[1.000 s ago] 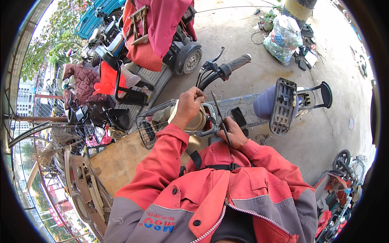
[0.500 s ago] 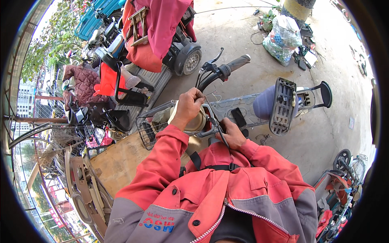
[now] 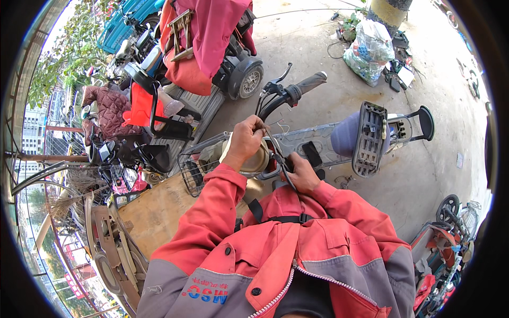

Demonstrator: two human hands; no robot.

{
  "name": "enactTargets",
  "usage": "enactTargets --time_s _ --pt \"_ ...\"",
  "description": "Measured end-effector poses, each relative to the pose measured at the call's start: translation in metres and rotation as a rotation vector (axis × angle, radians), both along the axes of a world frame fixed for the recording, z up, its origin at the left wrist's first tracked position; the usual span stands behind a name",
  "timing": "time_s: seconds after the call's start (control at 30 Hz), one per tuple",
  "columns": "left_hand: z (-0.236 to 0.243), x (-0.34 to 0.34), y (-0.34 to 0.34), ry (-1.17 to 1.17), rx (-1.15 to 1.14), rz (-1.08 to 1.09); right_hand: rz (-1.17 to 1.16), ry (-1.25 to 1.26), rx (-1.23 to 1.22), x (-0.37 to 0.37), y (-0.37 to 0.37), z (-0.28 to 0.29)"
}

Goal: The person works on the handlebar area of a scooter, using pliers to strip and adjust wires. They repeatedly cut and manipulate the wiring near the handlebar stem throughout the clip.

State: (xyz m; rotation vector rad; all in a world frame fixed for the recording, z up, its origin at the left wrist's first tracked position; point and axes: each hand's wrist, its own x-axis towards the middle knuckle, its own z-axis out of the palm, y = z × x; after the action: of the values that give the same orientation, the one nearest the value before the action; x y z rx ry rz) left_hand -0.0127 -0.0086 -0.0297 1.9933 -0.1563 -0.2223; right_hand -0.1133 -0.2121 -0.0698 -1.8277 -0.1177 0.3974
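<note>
In front of my body stands an electric scooter, its handlebar (image 3: pixel 277 102) ending in a dark grip and a brake lever. My left hand (image 3: pixel 247 142) is closed, pinching the upper end of a black cable (image 3: pixel 275 146) close to the handlebar stem. Lower and to the right, my right hand (image 3: pixel 304 174) closes around the same cable, which runs between both hands and loops below the right one. Beige front bodywork (image 3: pixel 256 160) lies partly hidden under my left wrist. What the left fingertips pinch beyond the cable is too small to make out.
A dark phone-like rectangle (image 3: pixel 312 153) lies on the metal footboard (image 3: pixel 289 140). To the right is the scooter's upturned seat base (image 3: pixel 370 139). A wire basket (image 3: pixel 192 175) sits left, beside a plywood board (image 3: pixel 151 214). Beyond stand a covered vehicle (image 3: pixel 212 40) and a filled plastic bag (image 3: pixel 370 50).
The cable between my hands has shifted and now bows more visibly. My right hand has moved very slightly, and my left stays in nearly the same place.
</note>
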Motion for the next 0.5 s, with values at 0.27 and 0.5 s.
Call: enactTargets --time_s 0.27,0.5 --pt "0.009 -0.001 -0.001 0.012 0.031 0.014 -0.041 0.028 0.048 -0.001 0.002 -0.015" --pt "0.004 0.000 0.004 0.034 0.061 -0.021 -0.066 0.054 0.044 0.001 0.000 -0.011"
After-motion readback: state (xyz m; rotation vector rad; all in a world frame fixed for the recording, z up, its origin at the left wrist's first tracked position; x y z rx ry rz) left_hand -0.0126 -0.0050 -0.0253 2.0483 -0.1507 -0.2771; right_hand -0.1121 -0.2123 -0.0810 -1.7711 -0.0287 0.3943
